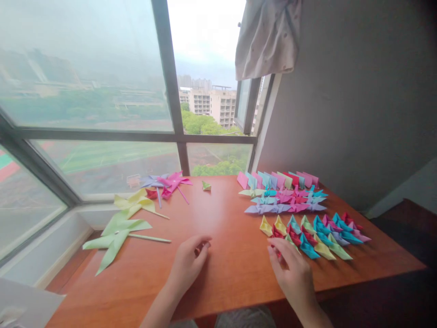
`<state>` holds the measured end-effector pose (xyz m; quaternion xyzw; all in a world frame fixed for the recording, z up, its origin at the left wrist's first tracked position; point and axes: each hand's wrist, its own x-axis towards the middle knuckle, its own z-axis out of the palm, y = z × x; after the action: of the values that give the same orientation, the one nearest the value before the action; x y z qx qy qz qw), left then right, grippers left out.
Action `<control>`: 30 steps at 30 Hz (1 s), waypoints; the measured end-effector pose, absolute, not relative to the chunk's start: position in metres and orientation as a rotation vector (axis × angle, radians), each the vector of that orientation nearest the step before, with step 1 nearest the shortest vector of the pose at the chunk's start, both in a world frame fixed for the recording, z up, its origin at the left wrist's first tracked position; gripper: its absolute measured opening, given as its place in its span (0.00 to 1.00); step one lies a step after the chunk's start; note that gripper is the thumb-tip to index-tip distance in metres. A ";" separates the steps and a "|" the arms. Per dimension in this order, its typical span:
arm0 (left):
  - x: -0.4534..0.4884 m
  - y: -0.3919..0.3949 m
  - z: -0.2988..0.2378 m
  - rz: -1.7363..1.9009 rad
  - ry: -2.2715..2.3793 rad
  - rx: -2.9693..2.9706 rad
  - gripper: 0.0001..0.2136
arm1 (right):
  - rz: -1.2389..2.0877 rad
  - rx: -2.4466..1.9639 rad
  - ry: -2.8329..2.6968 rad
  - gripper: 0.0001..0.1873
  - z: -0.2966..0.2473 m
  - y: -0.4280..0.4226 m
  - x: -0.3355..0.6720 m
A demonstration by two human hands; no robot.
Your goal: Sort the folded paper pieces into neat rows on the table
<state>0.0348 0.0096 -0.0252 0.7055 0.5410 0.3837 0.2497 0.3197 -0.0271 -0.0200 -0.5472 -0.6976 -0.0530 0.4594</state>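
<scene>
My left hand [189,263] rests on the wooden table [225,218] near its front edge. Its fingers are curled in loosely around something I cannot make out. My right hand [292,269] lies to the right, fingers bent over a red folded paper piece [277,252]. That piece sits at the near left end of a row of colourful folded paper boats [314,234]. Behind this row lie flat folded paper shapes [285,200] in pink, blue and purple. Further back stands a line of folded paper pockets [278,180].
Green paper pinwheels on sticks [119,228] lie at the table's left edge, with pink and purple pinwheels [169,182] behind them. A small green folded piece [206,185] sits alone at the back. A large window [170,91] borders the table, a grey wall stands to the right, and a cloth [266,36] hangs above.
</scene>
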 end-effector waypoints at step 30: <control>0.008 0.233 0.010 0.662 1.751 2.305 0.13 | 0.592 -1.263 -1.796 0.13 -0.041 0.003 0.246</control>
<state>0.0077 0.2331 0.0096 0.7734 0.5875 0.2220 0.0860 0.2458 0.0032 -0.0413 -0.5041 -0.7166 0.2363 0.4202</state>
